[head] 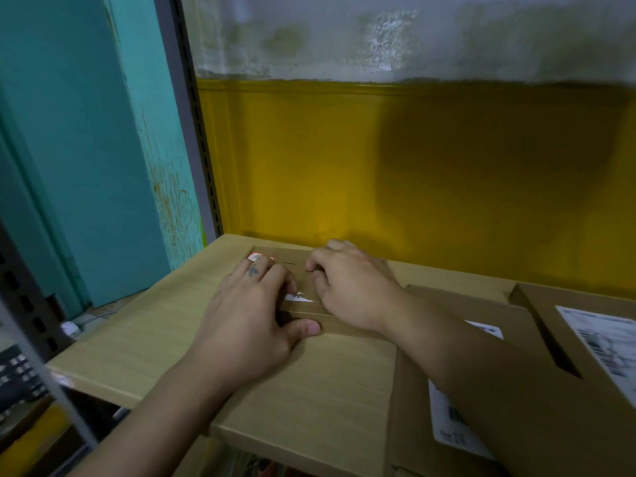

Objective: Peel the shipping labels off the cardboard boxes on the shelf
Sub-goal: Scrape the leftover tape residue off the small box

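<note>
The left hand (pixel 251 315) is pressing flat on the small box (pixel 303 275) at the back of the shelf (pixel 137 339), while the right hand (pixel 351 287) is curling its fingers just beside the white label scrap (pixel 298 297) lying between both hands, its hold unclear.

Yellow-and-grey wall (pixel 378 149) behind, teal panel (pixel 69 149) at left, dark keypad (pixel 15 371) below.
</note>
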A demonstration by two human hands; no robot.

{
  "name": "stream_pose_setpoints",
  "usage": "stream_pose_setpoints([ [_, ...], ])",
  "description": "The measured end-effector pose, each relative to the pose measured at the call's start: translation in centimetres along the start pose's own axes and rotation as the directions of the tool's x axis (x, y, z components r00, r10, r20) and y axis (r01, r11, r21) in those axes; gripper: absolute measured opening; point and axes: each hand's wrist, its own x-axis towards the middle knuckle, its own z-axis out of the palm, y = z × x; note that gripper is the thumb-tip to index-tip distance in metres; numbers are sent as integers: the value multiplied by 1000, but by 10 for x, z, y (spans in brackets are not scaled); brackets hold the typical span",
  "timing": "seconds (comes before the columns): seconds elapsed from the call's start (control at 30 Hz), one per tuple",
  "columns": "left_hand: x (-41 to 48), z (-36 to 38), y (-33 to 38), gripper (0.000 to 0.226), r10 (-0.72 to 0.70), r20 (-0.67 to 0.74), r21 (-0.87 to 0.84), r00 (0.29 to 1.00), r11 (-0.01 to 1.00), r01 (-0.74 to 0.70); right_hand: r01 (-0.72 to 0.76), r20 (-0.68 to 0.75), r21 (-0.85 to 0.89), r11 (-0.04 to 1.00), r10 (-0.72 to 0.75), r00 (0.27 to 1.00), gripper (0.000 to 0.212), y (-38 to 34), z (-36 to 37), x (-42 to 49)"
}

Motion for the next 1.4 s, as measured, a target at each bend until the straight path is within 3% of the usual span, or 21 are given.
stream_pose_setpoints([
  [0.13,2,-2,1,47,-23,32,1,999,1000,23,4,-2,-5,1000,-4,1000,26,0,-1,0],
  [0.4,3,-2,6,49,5,90,163,996,987,-19,9,-4,7,1000,-9,1000,25,0,-1,0],
  [0.6,-1,0,-1,61,-81,30,-21,996,996,81,-2,5,11,1000,2,1000,25,1,-1,0],
  [0.77,-2,1,-3,54,1,18,32,1000,999,-1,1,-7,32,999,-1,1000,24,2,1,0],
  [1.0,-2,0,-2,52,-2,-3,20,1000,1000,3,9,-3,21,1000,-9,1000,24,3,1,1],
  [1.27,3,-1,0,53,-7,66,76,998,997,2,5,-8,21,1000,-4,1000,24,2,2,1],
  [1.4,1,-2,0,57,-66,43,-2,997,998,66,3,-5,40,999,-3,1000,24,3,3,1],
])
